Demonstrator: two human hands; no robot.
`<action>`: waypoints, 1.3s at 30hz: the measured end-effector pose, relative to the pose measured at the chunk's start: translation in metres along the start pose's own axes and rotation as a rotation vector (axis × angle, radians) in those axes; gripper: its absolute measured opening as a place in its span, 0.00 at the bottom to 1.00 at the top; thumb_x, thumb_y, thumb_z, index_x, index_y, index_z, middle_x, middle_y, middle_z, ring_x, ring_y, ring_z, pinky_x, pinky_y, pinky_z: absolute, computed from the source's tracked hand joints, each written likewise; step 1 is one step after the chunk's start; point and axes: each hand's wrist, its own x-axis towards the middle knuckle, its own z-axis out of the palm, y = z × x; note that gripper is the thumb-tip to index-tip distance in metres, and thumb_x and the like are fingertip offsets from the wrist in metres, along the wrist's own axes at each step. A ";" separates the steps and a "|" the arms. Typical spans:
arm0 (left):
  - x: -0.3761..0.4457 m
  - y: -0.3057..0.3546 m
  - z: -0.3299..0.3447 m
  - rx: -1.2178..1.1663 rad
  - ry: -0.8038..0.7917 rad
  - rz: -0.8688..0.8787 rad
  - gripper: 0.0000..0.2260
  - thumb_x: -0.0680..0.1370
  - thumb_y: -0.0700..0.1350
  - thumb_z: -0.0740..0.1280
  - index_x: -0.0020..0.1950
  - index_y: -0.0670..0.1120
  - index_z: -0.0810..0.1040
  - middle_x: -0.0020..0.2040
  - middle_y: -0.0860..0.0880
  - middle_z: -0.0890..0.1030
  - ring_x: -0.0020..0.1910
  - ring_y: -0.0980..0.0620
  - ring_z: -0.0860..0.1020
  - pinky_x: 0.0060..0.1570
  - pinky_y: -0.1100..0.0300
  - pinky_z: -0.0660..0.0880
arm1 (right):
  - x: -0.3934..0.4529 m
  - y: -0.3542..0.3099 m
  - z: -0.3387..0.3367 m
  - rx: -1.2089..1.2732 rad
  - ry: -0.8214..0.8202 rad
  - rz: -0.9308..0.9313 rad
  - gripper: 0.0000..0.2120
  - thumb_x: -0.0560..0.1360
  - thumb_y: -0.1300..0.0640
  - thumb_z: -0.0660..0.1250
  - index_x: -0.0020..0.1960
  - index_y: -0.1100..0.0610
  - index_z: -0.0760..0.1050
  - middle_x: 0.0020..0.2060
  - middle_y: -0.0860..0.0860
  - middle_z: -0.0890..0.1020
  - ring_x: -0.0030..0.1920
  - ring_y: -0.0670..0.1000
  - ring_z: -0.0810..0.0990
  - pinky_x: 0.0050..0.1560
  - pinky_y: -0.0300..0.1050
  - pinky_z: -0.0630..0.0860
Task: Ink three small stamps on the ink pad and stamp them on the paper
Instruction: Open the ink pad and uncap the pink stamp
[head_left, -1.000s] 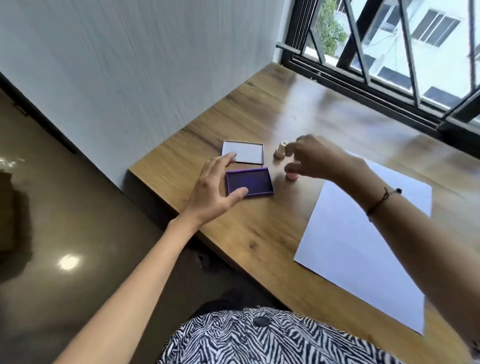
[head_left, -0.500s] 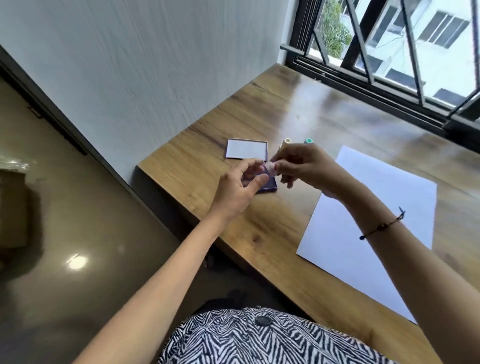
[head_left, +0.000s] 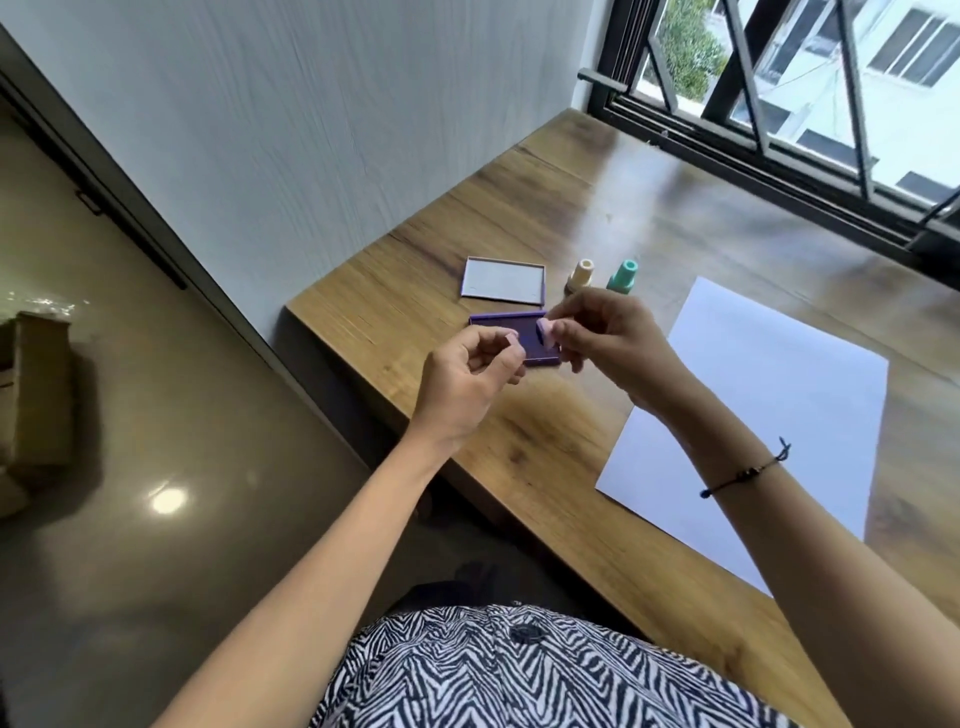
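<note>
My right hand (head_left: 615, 348) pinches a small pink stamp (head_left: 546, 332) just above the open purple ink pad (head_left: 498, 325), which the hands partly hide. Close to its left, my left hand (head_left: 465, 387) is curled, its fingertips pinching a tiny pink piece (head_left: 511, 340) that looks like the stamp's cap. A cream stamp (head_left: 581, 274) and a green stamp (head_left: 623, 275) stand upright on the table behind my right hand. The white paper (head_left: 763, 410) lies flat to the right, under my right forearm.
The ink pad's lid (head_left: 503, 280) lies inside up behind the pad. The wooden table (head_left: 540, 208) meets a white wall on the left and a barred window (head_left: 810, 88) at the back. Its near-left edge drops to a shiny floor.
My right hand picked up the pink stamp from the table and brought it over the ink pad. My left hand left the pad, met the stamp, then drew slightly away to the left.
</note>
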 end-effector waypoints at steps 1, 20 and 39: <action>-0.002 -0.004 -0.004 -0.018 0.031 -0.012 0.04 0.73 0.40 0.68 0.45 0.48 0.79 0.36 0.51 0.81 0.34 0.56 0.80 0.38 0.66 0.77 | 0.001 0.000 -0.001 -0.047 0.034 -0.011 0.03 0.74 0.63 0.67 0.45 0.63 0.77 0.33 0.60 0.78 0.30 0.51 0.75 0.29 0.38 0.74; 0.012 -0.023 -0.014 0.221 0.303 0.047 0.07 0.77 0.50 0.59 0.53 0.53 0.71 0.50 0.49 0.80 0.48 0.53 0.79 0.46 0.64 0.76 | 0.042 0.016 0.039 -0.947 0.048 -0.280 0.05 0.73 0.63 0.60 0.43 0.63 0.74 0.41 0.61 0.80 0.39 0.58 0.74 0.34 0.44 0.60; 0.007 -0.014 -0.010 0.201 0.311 0.061 0.09 0.79 0.44 0.60 0.57 0.44 0.72 0.53 0.45 0.81 0.53 0.50 0.79 0.55 0.48 0.77 | 0.051 0.019 0.040 -1.007 -0.078 -0.211 0.05 0.73 0.62 0.60 0.40 0.57 0.66 0.40 0.61 0.80 0.33 0.56 0.66 0.30 0.46 0.58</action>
